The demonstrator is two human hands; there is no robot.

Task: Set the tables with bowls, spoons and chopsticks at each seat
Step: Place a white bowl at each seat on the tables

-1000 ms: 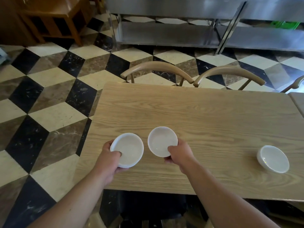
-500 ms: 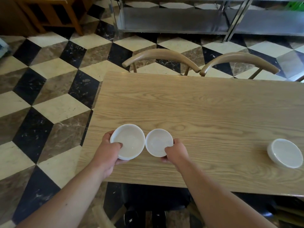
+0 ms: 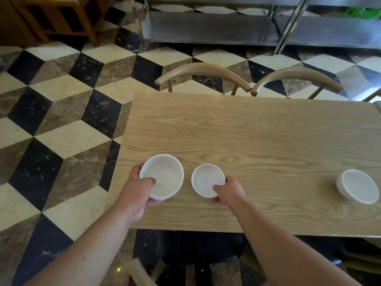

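Bowl-laying is in hand at the near edge of the table (image 3: 247, 131). The left hand (image 3: 136, 193) curls its grip round stacked bowls (image 3: 165, 174). The right hand (image 3: 228, 190) pinches a single bowl (image 3: 206, 179) by its rim, thumb inside. The next move is probably to release it squarely at this seat. Another bowl (image 3: 358, 188) sits rightward, and the far-edge chairs (image 3: 206, 71) are unserved.

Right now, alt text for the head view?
The left hand grips a larger round white bowl and the right hand a smaller round white bowl, near the front edge of a light wooden table. A third white bowl sits at its right end.
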